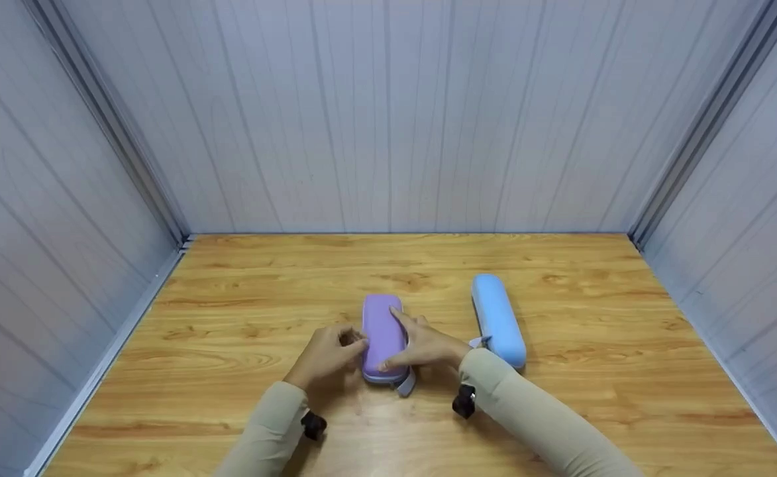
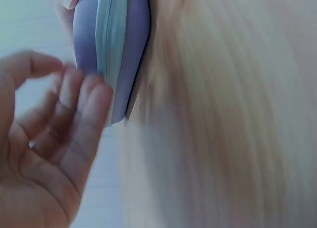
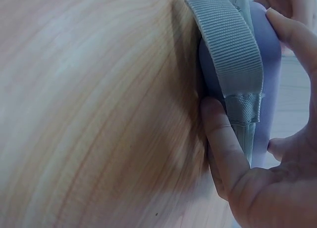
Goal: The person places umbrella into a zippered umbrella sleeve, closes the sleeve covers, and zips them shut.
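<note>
A purple zippered hard case [image 1: 383, 334] lies lengthwise in front of me on the wooden table, a grey zip band [image 2: 113, 40] running round its side. My right hand [image 1: 421, 341] grips it from the right, with thumb and forefinger on the lid and other fingers [image 3: 223, 134] against the side. By the near right corner a grey ribbed strap loop [image 3: 233, 55] sticks out. At the case's left side is my left hand [image 1: 328, 351], its fingers [image 2: 89, 109] loosely bent, fingertips right at the zip band and nothing visible between them and the thumb.
To the right lies a light blue case [image 1: 499, 321] of similar long shape, with a grey strap [image 1: 479, 341] close to my right wrist. Pale panel walls [image 1: 388, 119] enclose the wooden table [image 1: 249, 278] at the back and both sides.
</note>
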`<move>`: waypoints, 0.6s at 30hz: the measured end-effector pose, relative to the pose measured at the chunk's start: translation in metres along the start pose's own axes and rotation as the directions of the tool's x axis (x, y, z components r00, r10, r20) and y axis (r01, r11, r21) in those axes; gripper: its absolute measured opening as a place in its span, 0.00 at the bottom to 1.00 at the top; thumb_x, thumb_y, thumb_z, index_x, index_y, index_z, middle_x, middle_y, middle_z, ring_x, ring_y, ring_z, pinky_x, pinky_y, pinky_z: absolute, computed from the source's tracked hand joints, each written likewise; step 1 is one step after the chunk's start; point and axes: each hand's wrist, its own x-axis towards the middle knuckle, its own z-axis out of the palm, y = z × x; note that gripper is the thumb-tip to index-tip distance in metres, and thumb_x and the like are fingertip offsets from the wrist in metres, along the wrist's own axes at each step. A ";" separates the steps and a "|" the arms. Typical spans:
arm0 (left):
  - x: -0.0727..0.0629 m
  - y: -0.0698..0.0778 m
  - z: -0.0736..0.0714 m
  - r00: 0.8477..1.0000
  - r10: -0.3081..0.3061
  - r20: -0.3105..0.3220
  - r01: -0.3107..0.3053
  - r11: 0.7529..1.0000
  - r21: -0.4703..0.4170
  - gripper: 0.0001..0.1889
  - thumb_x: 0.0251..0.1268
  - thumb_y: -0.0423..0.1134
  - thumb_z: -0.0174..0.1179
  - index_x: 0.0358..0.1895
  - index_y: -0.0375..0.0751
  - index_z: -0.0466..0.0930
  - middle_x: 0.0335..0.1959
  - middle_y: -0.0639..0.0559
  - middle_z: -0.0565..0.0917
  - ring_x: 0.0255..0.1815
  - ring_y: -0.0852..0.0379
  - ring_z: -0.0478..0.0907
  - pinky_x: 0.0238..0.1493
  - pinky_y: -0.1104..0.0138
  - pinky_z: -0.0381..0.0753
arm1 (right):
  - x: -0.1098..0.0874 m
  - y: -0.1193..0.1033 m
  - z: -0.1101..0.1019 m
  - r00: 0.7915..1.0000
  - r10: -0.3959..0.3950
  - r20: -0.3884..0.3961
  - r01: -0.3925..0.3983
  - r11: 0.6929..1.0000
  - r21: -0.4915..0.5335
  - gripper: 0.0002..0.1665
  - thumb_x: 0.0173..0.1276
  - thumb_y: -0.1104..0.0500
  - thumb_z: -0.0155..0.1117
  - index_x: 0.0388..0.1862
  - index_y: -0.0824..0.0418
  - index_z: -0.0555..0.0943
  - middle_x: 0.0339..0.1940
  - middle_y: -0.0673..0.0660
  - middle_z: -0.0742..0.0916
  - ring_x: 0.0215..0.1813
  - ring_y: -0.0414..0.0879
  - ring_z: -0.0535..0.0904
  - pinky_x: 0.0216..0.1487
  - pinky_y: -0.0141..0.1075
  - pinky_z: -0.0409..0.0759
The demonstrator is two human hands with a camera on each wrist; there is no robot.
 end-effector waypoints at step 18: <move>0.036 -0.008 0.010 0.917 -0.389 0.082 0.378 0.790 -0.483 0.35 0.70 0.44 0.61 0.72 0.26 0.60 0.61 0.32 0.73 0.52 0.43 0.81 0.49 0.55 0.84 | 0.001 -0.001 0.001 1.000 -0.006 0.010 0.005 0.998 0.059 0.75 0.48 0.40 0.82 0.84 0.50 0.43 0.67 0.70 0.64 0.61 0.61 0.70 0.68 0.57 0.65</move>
